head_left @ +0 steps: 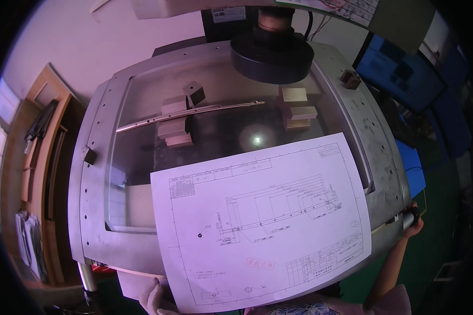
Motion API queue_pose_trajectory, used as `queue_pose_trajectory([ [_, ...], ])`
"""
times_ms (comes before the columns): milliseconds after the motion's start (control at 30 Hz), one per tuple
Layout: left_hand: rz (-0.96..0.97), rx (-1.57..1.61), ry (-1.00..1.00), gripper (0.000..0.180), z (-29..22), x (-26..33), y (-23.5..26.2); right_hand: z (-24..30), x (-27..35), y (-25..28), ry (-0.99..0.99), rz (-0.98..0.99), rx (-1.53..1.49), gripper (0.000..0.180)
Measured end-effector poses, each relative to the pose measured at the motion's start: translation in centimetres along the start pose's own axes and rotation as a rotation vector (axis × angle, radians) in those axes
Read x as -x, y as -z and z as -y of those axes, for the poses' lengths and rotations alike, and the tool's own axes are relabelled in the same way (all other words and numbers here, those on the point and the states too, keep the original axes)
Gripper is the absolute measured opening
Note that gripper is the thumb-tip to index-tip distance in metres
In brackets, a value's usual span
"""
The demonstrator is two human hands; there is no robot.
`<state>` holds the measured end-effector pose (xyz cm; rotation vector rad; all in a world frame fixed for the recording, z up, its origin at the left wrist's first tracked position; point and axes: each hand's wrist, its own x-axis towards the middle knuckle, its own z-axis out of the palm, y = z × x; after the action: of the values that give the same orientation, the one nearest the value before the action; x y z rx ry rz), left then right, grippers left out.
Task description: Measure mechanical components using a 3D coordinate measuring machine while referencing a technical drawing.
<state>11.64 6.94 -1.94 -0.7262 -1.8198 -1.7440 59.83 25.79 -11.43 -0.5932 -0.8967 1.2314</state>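
Note:
A large sheet with a technical drawing [278, 199] covers the front of a glass-topped measuring machine. My left hand [153, 299], partly cut off by the lower edge, grips this sheet at its lower left corner. My right hand [416, 227] reaches out to the right side of the machine, its fingers wrapped round a dark knob [414, 212] on a metal shaft. Behind the sheet, a slender metal rod [210, 109] with small holes rests across the left metal blocks [173, 126]. Neither hand touches the rod. A bright light spot [257, 140] shows on the glass.
A round black lens housing [272, 55] hangs over the stage. More metal blocks [301, 113] stand right of the rod, and small dark blocks [350, 79] sit on the frame. A monitor [399, 71] is at the far right, a wooden cabinet [47, 184] at the left.

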Motion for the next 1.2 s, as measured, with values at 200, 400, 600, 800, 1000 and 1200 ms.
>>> queue_pose_trajectory([
  [200, -0.015, 0.014, 0.017, 0.041, 0.1, 0.1, -0.2, -0.1, -0.1, 0.2, -0.014, 0.019, -0.001, 0.048],
  [400, -0.027, 0.01, 0.011, 0.041, -0.2, 0.0, 0.0, 0.1, -0.1, -0.1, -0.011, 0.023, 0.001, 0.048],
  [600, -0.02, -0.008, 0.003, 0.043, 0.0, 0.2, -0.3, 0.2, 0.2, 0.4, -0.018, -0.004, 0.017, 0.049],
  [800, 0.143, -0.092, 0.134, 0.05, 0.4, 0.8, 1.2, 0.4, 0.1, -0.2, 0.005, -0.081, 0.01, 0.05],
  [1000, 0.157, -0.078, 0.118, 0.05, 0.6, 0.6, 1.2, -0.1, -0.2, -1.1, 0.001, -0.012, -0.014, 0.05],
  [1200, 0.191, -0.058, 0.185, 0.052, 0.2, 0.5, 1.1, -0.5, -0.1, -1.4, 0.029, 0.005, -0.005, 0.05],
])
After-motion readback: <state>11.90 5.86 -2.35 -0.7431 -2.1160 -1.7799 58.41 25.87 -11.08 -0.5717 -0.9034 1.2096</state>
